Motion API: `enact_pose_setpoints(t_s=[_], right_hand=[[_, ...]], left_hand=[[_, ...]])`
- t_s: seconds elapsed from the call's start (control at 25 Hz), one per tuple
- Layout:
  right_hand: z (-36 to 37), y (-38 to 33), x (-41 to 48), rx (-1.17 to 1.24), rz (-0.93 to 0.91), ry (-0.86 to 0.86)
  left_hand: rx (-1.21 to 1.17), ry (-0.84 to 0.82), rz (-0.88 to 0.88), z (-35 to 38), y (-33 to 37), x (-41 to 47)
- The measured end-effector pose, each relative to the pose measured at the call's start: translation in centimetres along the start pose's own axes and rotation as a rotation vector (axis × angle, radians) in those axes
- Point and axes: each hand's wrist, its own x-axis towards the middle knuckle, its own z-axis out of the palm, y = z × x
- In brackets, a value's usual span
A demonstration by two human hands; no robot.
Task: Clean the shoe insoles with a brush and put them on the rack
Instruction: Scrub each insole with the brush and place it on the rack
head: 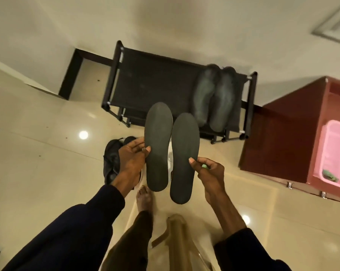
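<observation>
Hovering above beige tiles (38,133), left grip (132,159) pinches left insole (158,133), right grip (210,175) right insole (184,145).

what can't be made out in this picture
Head view only.
- Green item in right hand: fingers hide most of it; brush or not, unclear.
- White object behind the two held insoles: mostly covered.
- Pink basket: cut by right edge.
- Pair of insoles on the rack: blurred, surface unclear.

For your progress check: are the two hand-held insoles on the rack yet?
Not yet: left hand pinches left insole, right hand pinches right insole, both in mid-air.
</observation>
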Motion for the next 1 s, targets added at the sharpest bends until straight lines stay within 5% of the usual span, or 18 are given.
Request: enact_pose_setpoints(t_s=[0.44, 1.0], right_hand=[[14.5, -14.3, 12.8, 0.019, -0.052, 0.15], [17.0, -14.1, 15.4, -0.274, -0.26, 0.286]], left_hand=[[0.015, 0.048, 0.057, -1.1, 11.6, 15.4], [0.151, 0.109, 0.083, -0.2, 12.4, 21.7]])
